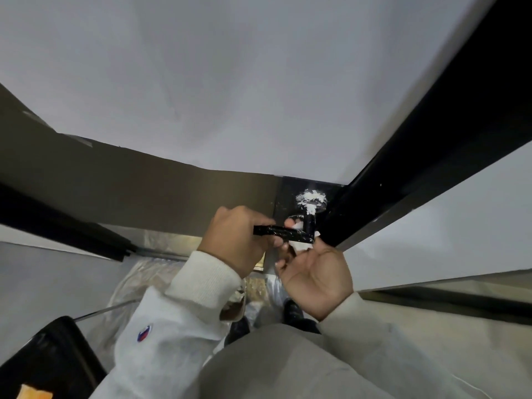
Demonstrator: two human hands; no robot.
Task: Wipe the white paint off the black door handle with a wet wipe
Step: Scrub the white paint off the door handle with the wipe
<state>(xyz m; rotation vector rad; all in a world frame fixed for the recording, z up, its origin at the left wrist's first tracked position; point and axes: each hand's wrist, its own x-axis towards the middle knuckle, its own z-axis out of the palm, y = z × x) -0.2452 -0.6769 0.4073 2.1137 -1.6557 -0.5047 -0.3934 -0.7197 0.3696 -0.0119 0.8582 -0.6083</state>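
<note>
A black lever door handle [283,232] juts from the door, flecked with white paint; its round base [311,200] carries a thick white smear. My left hand [236,240] grips the free end of the lever from the left. My right hand [313,272] is below the lever's bend, palm up, fingers curled around a white wet wipe [302,245] pressed against the underside and neck of the handle. Most of the wipe is hidden by the fingers and the lever.
The white door face [230,96] fills the upper view, with a black door edge [431,139] running diagonally on the right. Brown masking paper [129,185] covers the door's lower part. Plastic sheeting [135,286] lies on the floor; a black object [49,355] sits bottom left.
</note>
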